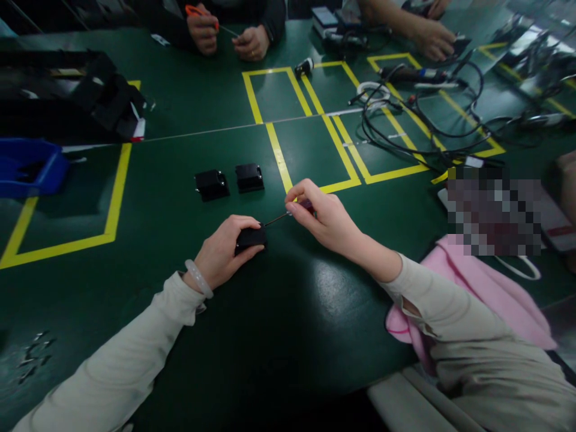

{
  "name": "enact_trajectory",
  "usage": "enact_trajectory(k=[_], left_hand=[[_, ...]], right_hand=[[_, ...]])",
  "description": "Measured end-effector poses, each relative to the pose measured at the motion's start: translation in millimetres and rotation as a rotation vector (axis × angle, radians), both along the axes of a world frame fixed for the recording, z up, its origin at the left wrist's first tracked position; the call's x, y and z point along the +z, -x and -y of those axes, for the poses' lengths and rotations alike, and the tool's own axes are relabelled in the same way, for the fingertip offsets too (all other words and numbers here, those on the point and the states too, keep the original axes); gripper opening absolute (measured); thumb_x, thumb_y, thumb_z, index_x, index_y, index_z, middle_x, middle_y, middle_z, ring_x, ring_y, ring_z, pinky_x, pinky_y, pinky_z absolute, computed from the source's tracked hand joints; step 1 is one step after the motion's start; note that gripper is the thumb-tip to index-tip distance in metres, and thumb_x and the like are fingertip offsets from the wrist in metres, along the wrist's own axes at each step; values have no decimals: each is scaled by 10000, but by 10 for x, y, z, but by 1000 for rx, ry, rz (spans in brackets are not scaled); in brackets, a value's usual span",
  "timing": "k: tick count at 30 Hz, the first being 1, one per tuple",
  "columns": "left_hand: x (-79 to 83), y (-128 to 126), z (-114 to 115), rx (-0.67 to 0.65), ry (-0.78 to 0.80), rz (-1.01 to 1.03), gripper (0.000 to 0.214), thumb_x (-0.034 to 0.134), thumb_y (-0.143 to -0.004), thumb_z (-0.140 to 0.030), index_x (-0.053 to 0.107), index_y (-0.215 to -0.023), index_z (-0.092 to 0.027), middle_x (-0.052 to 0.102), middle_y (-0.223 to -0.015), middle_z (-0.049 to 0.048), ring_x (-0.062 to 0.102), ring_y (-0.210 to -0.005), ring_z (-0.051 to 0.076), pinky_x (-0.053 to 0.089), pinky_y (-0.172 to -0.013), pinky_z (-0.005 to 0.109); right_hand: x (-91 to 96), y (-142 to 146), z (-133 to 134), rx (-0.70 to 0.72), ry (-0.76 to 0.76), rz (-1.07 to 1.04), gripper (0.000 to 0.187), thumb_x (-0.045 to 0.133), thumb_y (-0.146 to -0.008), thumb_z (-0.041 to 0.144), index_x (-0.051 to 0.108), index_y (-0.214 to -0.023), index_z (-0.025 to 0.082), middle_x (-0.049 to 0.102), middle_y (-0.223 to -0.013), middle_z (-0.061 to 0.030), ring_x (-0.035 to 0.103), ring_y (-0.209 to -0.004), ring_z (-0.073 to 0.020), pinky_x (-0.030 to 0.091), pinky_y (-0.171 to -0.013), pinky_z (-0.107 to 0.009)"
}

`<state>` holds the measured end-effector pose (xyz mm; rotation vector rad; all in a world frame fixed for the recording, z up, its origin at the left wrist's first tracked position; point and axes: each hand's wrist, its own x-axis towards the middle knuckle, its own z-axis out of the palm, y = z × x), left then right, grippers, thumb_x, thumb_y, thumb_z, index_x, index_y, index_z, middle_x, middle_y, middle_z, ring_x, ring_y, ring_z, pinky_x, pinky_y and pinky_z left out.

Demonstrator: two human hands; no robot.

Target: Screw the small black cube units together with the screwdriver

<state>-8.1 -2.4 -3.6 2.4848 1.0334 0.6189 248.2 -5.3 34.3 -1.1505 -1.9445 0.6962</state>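
Observation:
My left hand (227,249) is closed around a small black box-shaped part (251,239), holding it on the green table with thumb and fingers along its sides. In my right hand (321,216) is a screwdriver (278,218) with a dark reddish handle, gripped between thumb and fingers. Its thin shaft points left, and the tip meets the right end of the black part, close to my left fingertips. Just beyond, two similar black box-shaped parts (212,184) (249,177) with shiny metal bits at their ends stand side by side.
Several small metal pieces (35,355) lie at the lower left. A blue bin (29,167) and black trays (67,96) stand at left. Coiled cables (423,132) spread at right, above a pink cloth (486,288). Across the table, a co-worker's hands (202,30) hold an orange-handled screwdriver.

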Motion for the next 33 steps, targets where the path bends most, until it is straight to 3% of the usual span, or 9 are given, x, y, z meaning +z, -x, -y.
enact_trajectory(k=[2, 6, 11, 16, 20, 24, 29, 33], left_hand=[[5, -1, 3, 0, 9, -2, 335, 619, -940, -333, 480, -1221, -214, 595, -1199, 83, 605, -1128, 243, 521, -997, 425], [12, -2, 10, -3, 9, -2, 330, 612, -942, -325, 480, -1221, -206, 595, -1203, 87, 604, -1130, 242, 523, -990, 418], [17, -2, 19, 2, 32, 2, 327, 612, -937, -321, 487, -1218, -209, 603, -1199, 89, 607, -1131, 247, 527, -984, 428], [22, -5, 18, -13, 14, 15, 320, 614, -939, -305, 484, -1215, -206, 602, -1187, 84, 608, -1118, 238, 528, -980, 414], [18, -7, 21, -30, -2, 18, 331, 626, -939, -292, 476, -1220, -203, 598, -1186, 82, 603, -1118, 228, 524, -986, 401], [17, -7, 25, -27, 12, 22, 316, 616, -944, -298, 475, -1211, -208, 600, -1182, 83, 604, -1124, 232, 522, -990, 413], [25, -6, 26, -17, 29, 23, 315, 618, -939, -303, 480, -1206, -209, 605, -1182, 85, 607, -1118, 236, 524, -983, 423], [20, -1, 19, -25, 15, 31, 323, 626, -939, -297, 479, -1212, -208, 603, -1182, 83, 606, -1116, 229, 524, -981, 408]], right_hand=[[3, -2, 2, -1, 8, 7, 123, 491, -980, 321, 524, -947, 208, 597, -731, 25, 568, -644, -111, 376, -628, -249], [6, -2, 3, -7, -43, -17, 115, 468, -963, 229, 535, -1051, 195, 606, -776, 11, 583, -697, -119, 406, -660, -252], [12, -15, 7, -25, -22, 41, 149, 509, -976, 327, 555, -912, 201, 594, -705, 24, 558, -632, -108, 372, -613, -250], [11, -21, 14, -5, -69, 9, 122, 481, -966, 237, 559, -1048, 190, 615, -792, 5, 578, -687, -113, 407, -644, -251], [20, -23, 18, -22, -53, 46, 153, 513, -978, 311, 578, -915, 188, 602, -711, 20, 552, -618, -99, 376, -606, -243], [20, -20, 15, -7, -82, 24, 123, 496, -959, 228, 573, -1046, 189, 620, -796, 6, 581, -679, -108, 408, -641, -241], [22, -20, 20, -17, -61, 65, 128, 522, -969, 307, 575, -927, 199, 611, -726, 18, 564, -626, -104, 384, -603, -240], [29, -15, 32, -16, -76, 47, 110, 500, -946, 221, 570, -1027, 191, 617, -779, 7, 578, -665, -109, 407, -634, -239]])
